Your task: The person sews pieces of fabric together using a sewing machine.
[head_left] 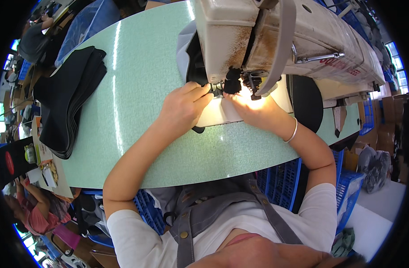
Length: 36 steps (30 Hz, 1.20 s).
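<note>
A worn cream sewing machine (226,40) stands on the pale green table, its lamp glowing by the needle area. Just left of the presser foot (217,89), my left hand (181,108) is closed in a pinch at the near edge of a black fabric piece (194,60). This piece has a light grey side and lies partly hidden behind the machine head. My right hand (255,111) is close to the foot on its right, fingers drawn together; glare and the machine hide what they grip.
A stack of black cut pieces (72,94) lies on the table's (142,58) left side. Right of the needle is a rounded black piece (306,100). Blue crates (280,183) stand below the near edge. Another person (39,210) sits at the far left.
</note>
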Each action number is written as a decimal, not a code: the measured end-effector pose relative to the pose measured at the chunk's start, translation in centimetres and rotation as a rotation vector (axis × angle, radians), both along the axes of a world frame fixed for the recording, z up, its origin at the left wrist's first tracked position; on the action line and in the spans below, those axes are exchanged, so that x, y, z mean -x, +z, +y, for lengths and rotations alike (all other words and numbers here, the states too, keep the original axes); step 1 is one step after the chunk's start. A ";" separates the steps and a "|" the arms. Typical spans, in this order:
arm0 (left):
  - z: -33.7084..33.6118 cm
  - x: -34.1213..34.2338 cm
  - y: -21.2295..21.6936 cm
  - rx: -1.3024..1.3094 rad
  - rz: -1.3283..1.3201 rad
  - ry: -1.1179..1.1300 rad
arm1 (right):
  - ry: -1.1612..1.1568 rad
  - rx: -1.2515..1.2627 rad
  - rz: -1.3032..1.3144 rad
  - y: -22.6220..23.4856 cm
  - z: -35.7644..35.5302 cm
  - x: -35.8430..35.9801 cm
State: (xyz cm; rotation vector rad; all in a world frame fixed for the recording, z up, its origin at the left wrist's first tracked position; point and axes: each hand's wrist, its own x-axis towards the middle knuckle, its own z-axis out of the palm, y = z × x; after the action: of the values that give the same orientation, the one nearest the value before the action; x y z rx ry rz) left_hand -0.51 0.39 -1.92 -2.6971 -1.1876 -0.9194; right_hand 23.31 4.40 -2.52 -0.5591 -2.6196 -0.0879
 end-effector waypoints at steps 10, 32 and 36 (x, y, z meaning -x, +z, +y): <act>0.6 -0.2 -0.7 0.010 -0.032 0.073 | -0.016 0.131 0.021 0.0 1.3 0.0; -1.1 17.5 7.5 -0.061 0.433 1.019 | -0.192 0.041 -0.169 5.0 -1.9 -6.0; -1.4 23.8 10.0 0.397 0.624 1.331 | -0.813 0.242 -0.248 5.9 1.7 -8.2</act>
State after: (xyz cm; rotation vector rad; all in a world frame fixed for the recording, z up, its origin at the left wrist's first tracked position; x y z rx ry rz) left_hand -24.27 -1.03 8.10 -1.4049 -2.4437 0.3364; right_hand 31.52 6.10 3.39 -1.7619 -2.4615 -0.0970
